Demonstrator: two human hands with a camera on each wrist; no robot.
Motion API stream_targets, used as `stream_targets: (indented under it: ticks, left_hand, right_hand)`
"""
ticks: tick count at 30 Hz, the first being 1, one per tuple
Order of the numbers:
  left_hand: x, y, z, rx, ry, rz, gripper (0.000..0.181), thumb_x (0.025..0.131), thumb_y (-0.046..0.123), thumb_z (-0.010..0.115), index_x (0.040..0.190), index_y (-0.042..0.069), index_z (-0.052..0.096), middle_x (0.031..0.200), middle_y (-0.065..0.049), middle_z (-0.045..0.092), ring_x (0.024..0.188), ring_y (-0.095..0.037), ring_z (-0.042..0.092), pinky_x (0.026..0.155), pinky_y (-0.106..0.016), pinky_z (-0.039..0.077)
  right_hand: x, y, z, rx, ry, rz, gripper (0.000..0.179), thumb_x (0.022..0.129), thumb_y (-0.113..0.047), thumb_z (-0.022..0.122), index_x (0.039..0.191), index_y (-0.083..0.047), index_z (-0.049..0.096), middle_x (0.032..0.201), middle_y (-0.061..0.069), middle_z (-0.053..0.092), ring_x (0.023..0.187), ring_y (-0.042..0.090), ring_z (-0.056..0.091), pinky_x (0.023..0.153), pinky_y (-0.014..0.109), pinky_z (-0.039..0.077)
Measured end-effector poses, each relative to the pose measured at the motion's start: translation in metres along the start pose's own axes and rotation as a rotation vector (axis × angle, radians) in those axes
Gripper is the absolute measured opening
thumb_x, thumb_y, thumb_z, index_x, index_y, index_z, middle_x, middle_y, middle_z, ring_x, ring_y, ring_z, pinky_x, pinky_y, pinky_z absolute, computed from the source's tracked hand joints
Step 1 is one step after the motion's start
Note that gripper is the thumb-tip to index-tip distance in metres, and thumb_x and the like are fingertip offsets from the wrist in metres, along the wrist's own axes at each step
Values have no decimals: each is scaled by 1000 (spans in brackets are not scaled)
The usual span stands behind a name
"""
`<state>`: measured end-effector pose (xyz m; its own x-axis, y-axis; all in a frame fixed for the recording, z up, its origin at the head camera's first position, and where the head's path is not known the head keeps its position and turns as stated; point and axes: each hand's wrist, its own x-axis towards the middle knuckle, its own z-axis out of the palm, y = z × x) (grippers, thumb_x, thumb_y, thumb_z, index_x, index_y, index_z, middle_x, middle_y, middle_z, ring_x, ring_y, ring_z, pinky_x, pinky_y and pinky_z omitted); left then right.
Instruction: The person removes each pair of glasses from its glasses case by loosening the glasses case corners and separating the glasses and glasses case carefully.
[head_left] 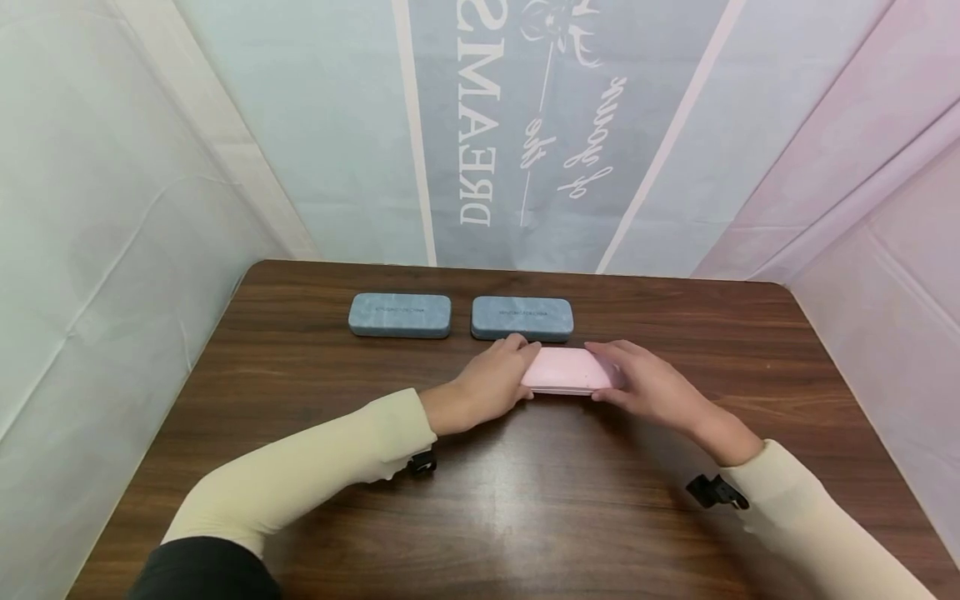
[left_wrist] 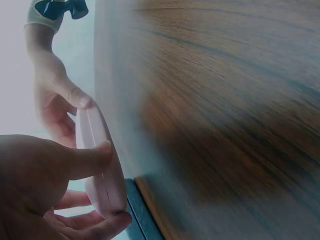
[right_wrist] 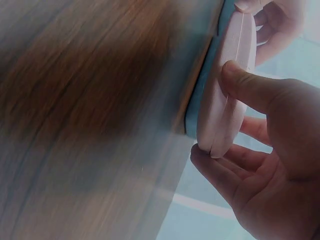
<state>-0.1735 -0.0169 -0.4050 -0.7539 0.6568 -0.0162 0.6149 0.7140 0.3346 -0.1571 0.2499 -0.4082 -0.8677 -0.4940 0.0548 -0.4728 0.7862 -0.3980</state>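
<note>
A pink glasses case (head_left: pixel 566 369), its lid closed, is held at both ends above the wooden table. My left hand (head_left: pixel 493 379) grips its left end, thumb along the near side and fingers around the end and far side. At the other end my right hand (head_left: pixel 651 385) holds it the same way. Both wrist views show the seam of the pink case (left_wrist: pixel 95 135) running along its side, with the thumbs on it. Just behind it lies a blue-grey case (head_left: pixel 522 317), and left of that a second blue-grey case (head_left: pixel 400 315); both are closed and have small lettering.
The dark wooden table (head_left: pixel 480 517) reaches back to a pale blue curtain (head_left: pixel 345 150) with printed lettering. Light cloth hangs on the left and right sides. Black wrist devices (head_left: pixel 716 492) sit at the cuffs of the cream sleeves.
</note>
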Motion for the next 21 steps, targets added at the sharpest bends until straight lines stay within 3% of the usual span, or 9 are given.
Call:
stream_targets:
  ticks: [11, 21]
  left_hand:
    - [-18, -17, 0, -37, 48, 25, 65, 93, 23, 77, 147, 0, 50, 134, -18, 55, 117, -27, 58, 99, -35, 50]
    - [-33, -30, 9, -99, 70, -16, 63, 89, 17, 81, 144, 0, 53, 131, -17, 58, 118, -27, 58, 100, -37, 49]
  right_hand:
    - [5, -14, 14, 1, 17, -12, 71, 86, -22, 85, 147, -3, 53, 126, 16, 63, 108, 27, 62, 87, 48, 52]
    - [12, -20, 32, -2, 15, -51, 73, 86, -26, 85, 147, -5, 53, 125, 15, 63, 95, 20, 59, 80, 41, 52]
